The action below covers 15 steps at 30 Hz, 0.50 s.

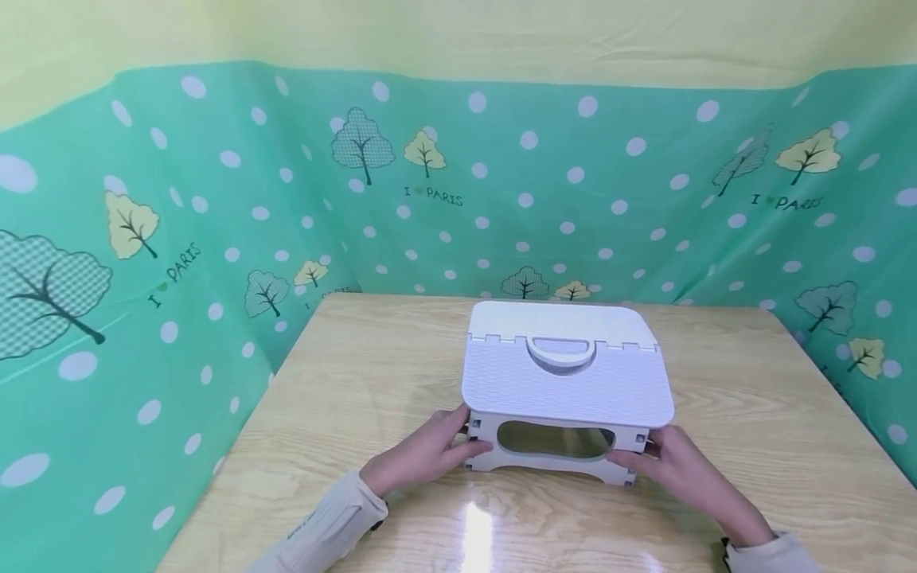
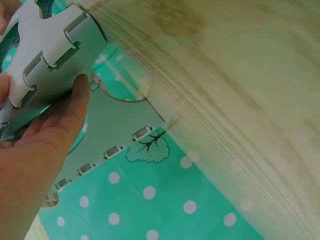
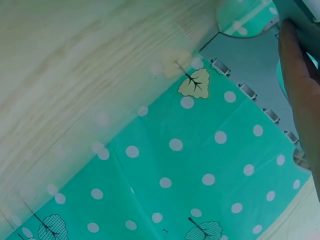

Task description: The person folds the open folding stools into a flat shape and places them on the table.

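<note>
A white plastic folding step stool (image 1: 501,390) stands unfolded on the wooden table, its textured top facing up and its curved carry handle (image 1: 562,354) lying in the middle. My left hand (image 1: 430,450) grips the left end of the front leg panel (image 1: 487,430), thumb across its face. At the right end of the same panel, my right hand (image 1: 669,461) holds on in a similar way. In the left wrist view, fingers of the left hand (image 2: 50,135) lie behind a hinged panel (image 2: 65,50). The right wrist view shows part of the right hand (image 3: 300,85) beside a side panel (image 3: 250,65).
The wood-grain table (image 1: 387,358) extends around the stool on all sides. A green polka-dot cloth (image 1: 559,175) with tree prints hangs behind and along both sides. Light reflects off the table (image 1: 478,537) in front of the stool.
</note>
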{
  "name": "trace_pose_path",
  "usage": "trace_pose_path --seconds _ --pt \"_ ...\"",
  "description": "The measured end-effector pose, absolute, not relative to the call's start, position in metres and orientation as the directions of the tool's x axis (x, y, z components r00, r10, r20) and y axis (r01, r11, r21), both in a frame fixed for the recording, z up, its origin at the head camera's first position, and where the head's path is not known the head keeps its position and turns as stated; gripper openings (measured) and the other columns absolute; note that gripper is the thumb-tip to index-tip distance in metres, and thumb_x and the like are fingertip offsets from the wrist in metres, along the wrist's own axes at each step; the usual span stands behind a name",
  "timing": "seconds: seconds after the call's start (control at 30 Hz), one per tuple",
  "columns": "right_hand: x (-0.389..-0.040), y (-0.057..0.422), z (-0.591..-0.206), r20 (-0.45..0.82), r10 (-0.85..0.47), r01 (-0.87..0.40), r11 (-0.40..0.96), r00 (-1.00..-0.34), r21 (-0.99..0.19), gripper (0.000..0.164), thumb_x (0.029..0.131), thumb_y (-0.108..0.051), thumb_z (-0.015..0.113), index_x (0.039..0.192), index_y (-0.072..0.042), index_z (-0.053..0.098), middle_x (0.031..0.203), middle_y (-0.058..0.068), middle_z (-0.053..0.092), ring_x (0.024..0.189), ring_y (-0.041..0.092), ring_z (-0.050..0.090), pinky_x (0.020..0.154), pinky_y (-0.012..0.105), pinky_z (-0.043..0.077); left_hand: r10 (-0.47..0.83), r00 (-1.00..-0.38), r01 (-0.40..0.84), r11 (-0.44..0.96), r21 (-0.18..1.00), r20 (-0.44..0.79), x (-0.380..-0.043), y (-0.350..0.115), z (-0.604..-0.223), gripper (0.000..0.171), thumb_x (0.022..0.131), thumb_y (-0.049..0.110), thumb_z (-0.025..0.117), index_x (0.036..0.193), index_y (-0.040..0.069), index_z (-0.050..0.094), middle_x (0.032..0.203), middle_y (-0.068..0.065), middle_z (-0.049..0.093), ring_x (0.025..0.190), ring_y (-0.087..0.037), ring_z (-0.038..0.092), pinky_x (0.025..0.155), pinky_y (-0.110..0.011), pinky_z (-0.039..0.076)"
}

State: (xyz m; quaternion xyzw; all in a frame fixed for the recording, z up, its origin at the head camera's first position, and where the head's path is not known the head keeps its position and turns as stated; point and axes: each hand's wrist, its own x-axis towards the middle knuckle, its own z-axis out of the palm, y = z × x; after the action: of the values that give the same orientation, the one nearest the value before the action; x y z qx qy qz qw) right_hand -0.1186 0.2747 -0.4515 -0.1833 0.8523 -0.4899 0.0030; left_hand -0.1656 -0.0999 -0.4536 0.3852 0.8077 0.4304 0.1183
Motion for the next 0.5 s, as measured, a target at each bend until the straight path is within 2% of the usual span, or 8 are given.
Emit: trace_pose_path --seconds 0.17,0.5 --pt "-0.1192 0.2743 -0.4512 0.168 -0.319 -0.304 0.445 -0.933 -0.842 0.065 0.089 -0.021 0.077 0.143 -0.016 0.043 0.139 0.014 0.053 0.114 0.002 0.055 0.075 0.031 0.058 0.721 -0.679 0.519 0.337 0.785 0.140 -0.1650 -0.1008 -0.4535 0.062 0.103 0.038 0.054 0.156 0.023 0.025 0.131 -0.007 0.065 0.112 -0.009 0.063 0.091 -0.025 0.052" --pt "-0.1181 0.2746 -0.4536 0.172 -0.300 -0.299 0.455 -0.938 -0.838 0.067 0.087 -0.020 0.079 0.143 -0.015 0.042 0.139 0.016 0.053 0.114 -0.002 0.053 0.074 0.031 0.059 0.726 -0.672 0.518 0.320 0.793 0.146 -0.1643 -0.0997 -0.4520 0.064 0.103 0.036 0.054 0.157 0.027 0.022 0.133 -0.007 0.064 0.113 -0.007 0.062 0.093 -0.026 0.052"
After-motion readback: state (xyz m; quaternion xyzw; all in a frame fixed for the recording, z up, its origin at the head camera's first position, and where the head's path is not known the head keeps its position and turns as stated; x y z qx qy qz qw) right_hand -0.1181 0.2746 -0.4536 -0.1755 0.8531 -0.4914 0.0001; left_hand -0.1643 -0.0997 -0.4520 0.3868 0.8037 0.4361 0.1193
